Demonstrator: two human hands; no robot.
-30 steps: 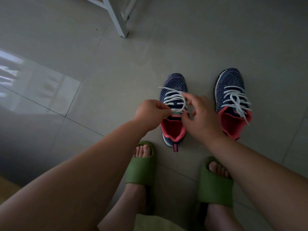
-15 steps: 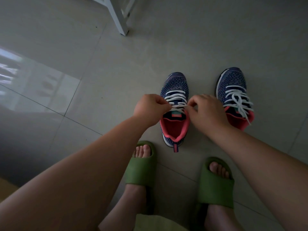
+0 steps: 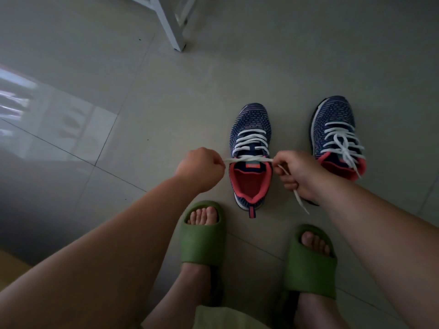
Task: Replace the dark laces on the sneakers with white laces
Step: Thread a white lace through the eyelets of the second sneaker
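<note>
Head view. The left sneaker (image 3: pixel 251 153) stands at about 1 o'clock from the green slides (image 3: pixel 202 233), fully threaded with a white lace (image 3: pixel 249 138). Both lace ends are drawn taut across the collar. The left hand (image 3: pixel 202 168), at 9 o'clock of the shoe, is fisted round one end. The right hand (image 3: pixel 301 174), at 3 o'clock, has its fingers curled on the other end, the tail hanging below the wrist. The right sneaker (image 3: pixel 337 136), at 3 o'clock again, is already laced white and bowed.

Risk, in my judgement: uneven pull could slide the unweighted shoe sideways or leave unequal ends. A slipped pinch would slacken the first knot. No dark laces are visible.
</note>
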